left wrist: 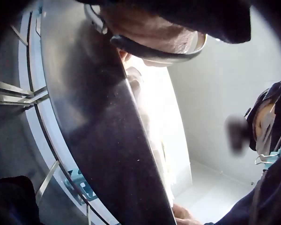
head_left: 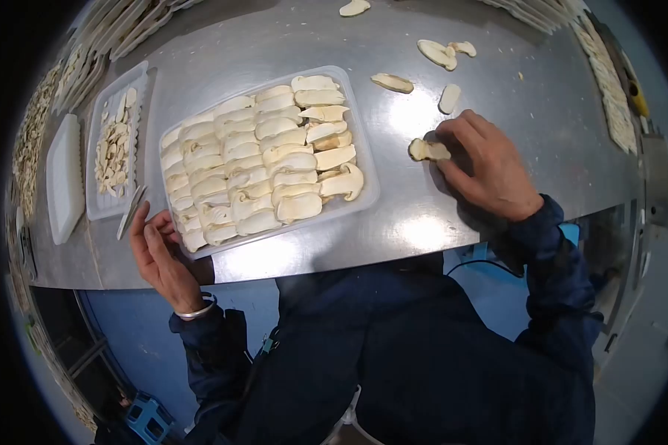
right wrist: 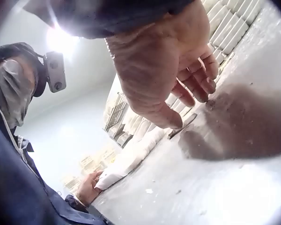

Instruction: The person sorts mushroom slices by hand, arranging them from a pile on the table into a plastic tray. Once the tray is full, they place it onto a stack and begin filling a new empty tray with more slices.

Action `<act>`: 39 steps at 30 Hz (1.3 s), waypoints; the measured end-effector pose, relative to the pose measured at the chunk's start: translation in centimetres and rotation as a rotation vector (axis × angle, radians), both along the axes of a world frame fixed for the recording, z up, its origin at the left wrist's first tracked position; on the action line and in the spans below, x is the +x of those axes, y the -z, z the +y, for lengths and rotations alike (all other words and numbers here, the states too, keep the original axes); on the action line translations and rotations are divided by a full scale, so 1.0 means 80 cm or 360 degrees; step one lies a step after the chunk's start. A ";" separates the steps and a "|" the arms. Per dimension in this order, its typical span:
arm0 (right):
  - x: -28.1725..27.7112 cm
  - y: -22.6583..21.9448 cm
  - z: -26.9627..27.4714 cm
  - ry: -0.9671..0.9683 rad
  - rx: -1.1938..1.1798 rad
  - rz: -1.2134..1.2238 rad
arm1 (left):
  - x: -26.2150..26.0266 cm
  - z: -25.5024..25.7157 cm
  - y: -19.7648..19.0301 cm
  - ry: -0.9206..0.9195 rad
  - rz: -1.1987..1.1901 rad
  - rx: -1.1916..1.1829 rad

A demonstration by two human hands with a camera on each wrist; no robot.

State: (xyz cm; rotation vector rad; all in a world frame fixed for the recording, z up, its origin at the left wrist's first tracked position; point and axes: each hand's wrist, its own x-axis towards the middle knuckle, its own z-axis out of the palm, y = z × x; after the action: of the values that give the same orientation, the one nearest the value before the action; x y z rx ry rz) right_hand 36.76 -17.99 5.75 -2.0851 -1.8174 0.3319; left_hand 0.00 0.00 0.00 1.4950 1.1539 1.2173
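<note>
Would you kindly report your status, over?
Left hand at near corner of tray. Right hand at mushroom slice, fingers apart. Tray holds rows of slices. Loose slices beyond right hand.

Food-processing rm, metal worktable point(head_left: 408, 193), stacked trays point(head_left: 104, 44) w/ sliced pcs

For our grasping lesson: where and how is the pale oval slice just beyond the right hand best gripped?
Probably pinch the oval slice by both long edges, mid-length, from above: it lies flat on the table, longer than wide, its sides free.
</note>
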 end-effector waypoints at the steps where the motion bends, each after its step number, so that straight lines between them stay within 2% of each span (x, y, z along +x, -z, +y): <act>1: -0.002 0.004 0.002 -0.0010 0.0029 -0.0027 | 0.000 0.000 -0.001 -0.0001 -0.0004 0.0001; 7: -0.004 0.008 0.008 -0.0095 0.0147 -0.0215 | -0.001 -0.001 0.001 0.0014 -0.0003 0.0003; 14: -0.004 0.009 0.010 -0.0097 0.0116 -0.0375 | -0.005 0.000 0.002 0.0060 0.0013 0.0011; 17: -0.002 0.009 0.010 -0.0081 0.0139 -0.0365 | -0.008 0.001 0.004 0.0077 0.0014 0.0013; 23: 0.002 0.005 0.014 -0.0003 0.0126 0.0072 | -0.006 0.000 0.002 0.0070 0.0028 0.0017; 26: 0.003 0.003 0.012 0.0074 0.0254 0.0034 | -0.003 -0.001 0.001 0.0042 0.0031 0.0011; 32: -0.002 0.001 0.013 -0.0069 0.0094 -0.0156 | -0.004 0.001 0.002 0.0049 0.0054 0.0024; 39: -0.003 -0.001 0.028 -0.0107 0.0132 -0.0208 | 0.000 -0.002 -0.001 0.0039 -0.0019 -0.0024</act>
State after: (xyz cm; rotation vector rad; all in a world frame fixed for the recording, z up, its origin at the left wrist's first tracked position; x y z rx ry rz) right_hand 36.52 -15.75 5.85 -2.0353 -1.9445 0.1374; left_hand -0.02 -0.17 0.10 1.4850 1.1311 1.1969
